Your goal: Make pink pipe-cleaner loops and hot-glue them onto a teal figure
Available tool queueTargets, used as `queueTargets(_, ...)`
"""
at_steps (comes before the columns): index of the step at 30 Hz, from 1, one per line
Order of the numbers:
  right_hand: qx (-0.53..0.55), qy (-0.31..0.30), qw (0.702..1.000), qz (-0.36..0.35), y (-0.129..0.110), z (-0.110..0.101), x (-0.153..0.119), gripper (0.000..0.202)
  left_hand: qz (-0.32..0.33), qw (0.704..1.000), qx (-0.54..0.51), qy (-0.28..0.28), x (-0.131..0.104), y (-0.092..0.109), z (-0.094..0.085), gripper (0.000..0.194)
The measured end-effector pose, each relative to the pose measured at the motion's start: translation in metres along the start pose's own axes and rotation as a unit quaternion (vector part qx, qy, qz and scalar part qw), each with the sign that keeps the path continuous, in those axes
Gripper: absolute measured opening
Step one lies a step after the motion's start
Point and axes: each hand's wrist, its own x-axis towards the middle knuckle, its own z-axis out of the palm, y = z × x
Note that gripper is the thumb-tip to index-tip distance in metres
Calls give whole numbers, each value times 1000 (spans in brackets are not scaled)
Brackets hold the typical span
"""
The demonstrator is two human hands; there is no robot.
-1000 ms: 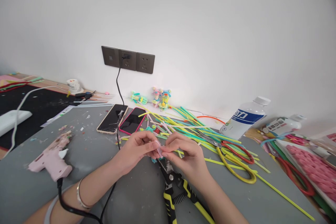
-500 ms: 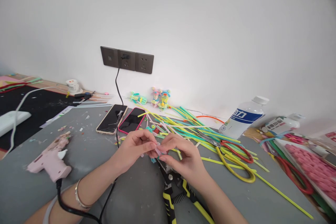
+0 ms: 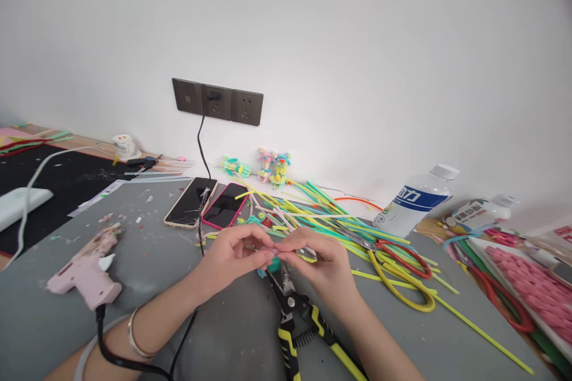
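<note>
Thumb and fingers of my left hand (image 3: 239, 250) are pinched together. My right hand (image 3: 313, 253) pinches too, its fingertips meeting those of the left. Between them is a short pale pink pipe cleaner (image 3: 269, 250), mostly hidden by the fingers. Just beneath my hands, wire-cutting pliers (image 3: 291, 303) with black and yellow handles lie on the grey table, jaws pointing away from me. Small teal pipe cleaner bits (image 3: 271, 265) show by the jaws. A heap of yellow, teal and white pipe cleaners (image 3: 313, 214) spreads behind my right hand.
At the left lies a pink glue gun (image 3: 84, 274), its black cord crossing the table. Two phones (image 3: 190, 202) lie beyond my hands. Scissors (image 3: 402, 268) and a bottle (image 3: 413, 202) stand right. Small pipe cleaner figures (image 3: 273, 168) lean against the wall.
My hands have come closer together, and the fingertips now meet. The pale pink piece, plainly seen between them before, is mostly covered now. The surrounding objects keep their places.
</note>
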Motion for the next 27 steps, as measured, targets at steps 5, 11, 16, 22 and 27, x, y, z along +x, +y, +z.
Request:
queueTargets(5,-32,-8,999,43,-1,2,2,9,32,991,125,34,-1,2,-1,14)
queueTargets(11,-60,-3,996,67,-1,2,2,16,72,972,217,46,-1,2,-2,9)
queueTargets(16,-57,-7,996,75,2,3,0,16,125,953,270,48,0,-1,-5,8)
queueTargets(22,-55,-17,997,53,1,2,2,6,98,961,251,59,-1,1,-6,13)
queueTargets(27,-70,-15,996,62,-1,1,3,8,35,971,233,34,-1,4,-1,19)
